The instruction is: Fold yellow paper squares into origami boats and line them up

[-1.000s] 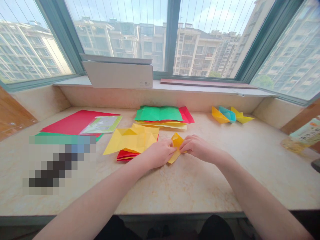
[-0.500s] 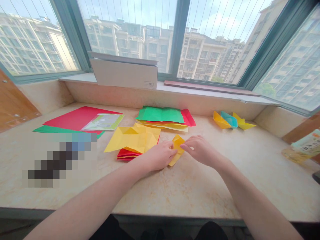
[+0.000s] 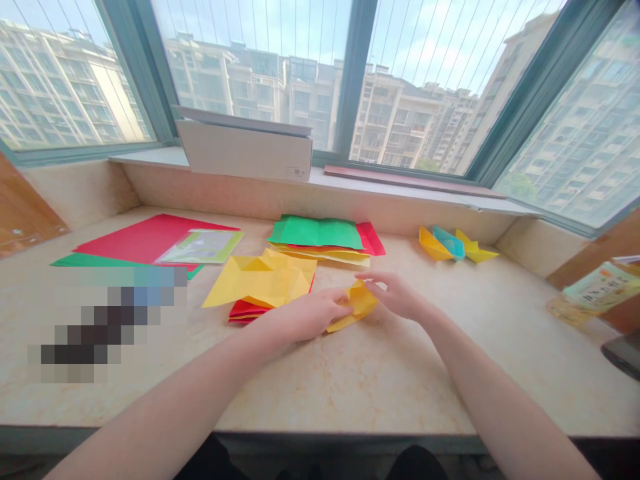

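My left hand (image 3: 306, 315) and my right hand (image 3: 397, 295) meet over a small folded yellow paper piece (image 3: 354, 307) on the marble sill (image 3: 380, 373). The left fingers are closed on its left side. On the other side, the right fingers are curled around its right end and pinch it. The piece lies tilted, partly hidden by both hands. Just left of it a creased yellow sheet (image 3: 260, 280) lies over folded red paper (image 3: 245, 311).
A stack of green, red and yellow sheets (image 3: 320, 235) lies behind. Three folded paper boats (image 3: 456, 245) sit at the back right. Red and green sheets with a leaflet (image 3: 150, 243) lie at the left. A white box (image 3: 245, 150) stands on the ledge. Packets (image 3: 597, 293) are at the right edge.
The yellow piece has turned from upright to lying flatter. My right hand has opened somewhat and shifted to its right end. The view has drifted slightly.
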### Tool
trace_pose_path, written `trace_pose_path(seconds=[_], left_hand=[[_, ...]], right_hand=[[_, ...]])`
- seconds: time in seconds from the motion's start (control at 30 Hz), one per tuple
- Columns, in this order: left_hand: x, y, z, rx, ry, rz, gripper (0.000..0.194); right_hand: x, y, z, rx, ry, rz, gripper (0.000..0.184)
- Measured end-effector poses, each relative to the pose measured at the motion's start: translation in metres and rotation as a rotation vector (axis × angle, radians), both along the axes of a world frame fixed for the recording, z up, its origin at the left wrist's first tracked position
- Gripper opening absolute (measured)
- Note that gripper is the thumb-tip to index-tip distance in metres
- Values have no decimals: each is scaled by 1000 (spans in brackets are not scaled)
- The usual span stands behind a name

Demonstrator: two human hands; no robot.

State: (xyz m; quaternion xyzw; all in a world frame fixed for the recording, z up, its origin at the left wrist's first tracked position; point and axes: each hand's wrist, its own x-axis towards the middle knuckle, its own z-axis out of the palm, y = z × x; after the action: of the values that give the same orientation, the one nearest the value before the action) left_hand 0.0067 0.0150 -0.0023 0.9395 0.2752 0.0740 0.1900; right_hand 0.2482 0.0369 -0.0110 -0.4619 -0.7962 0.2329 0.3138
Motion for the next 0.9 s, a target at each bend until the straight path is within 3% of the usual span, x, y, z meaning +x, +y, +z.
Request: trace_pose_path(seconds=[0.17, 0.4, 0.6, 0.9], left_hand=[[-6, 6, 1, 76, 57, -64, 41], [-6, 4, -1, 269, 81, -34, 34], [-6, 7, -5, 204, 38, -97, 33], [-5, 6, -1, 101, 15, -79, 33]], right_hand=[[7, -5, 6, -9, -90, 107, 31], [15, -12, 23, -43, -311, 172, 34], [19, -16, 30, -17, -383, 218, 26], [34, -13, 23, -52, -398, 162, 40]])
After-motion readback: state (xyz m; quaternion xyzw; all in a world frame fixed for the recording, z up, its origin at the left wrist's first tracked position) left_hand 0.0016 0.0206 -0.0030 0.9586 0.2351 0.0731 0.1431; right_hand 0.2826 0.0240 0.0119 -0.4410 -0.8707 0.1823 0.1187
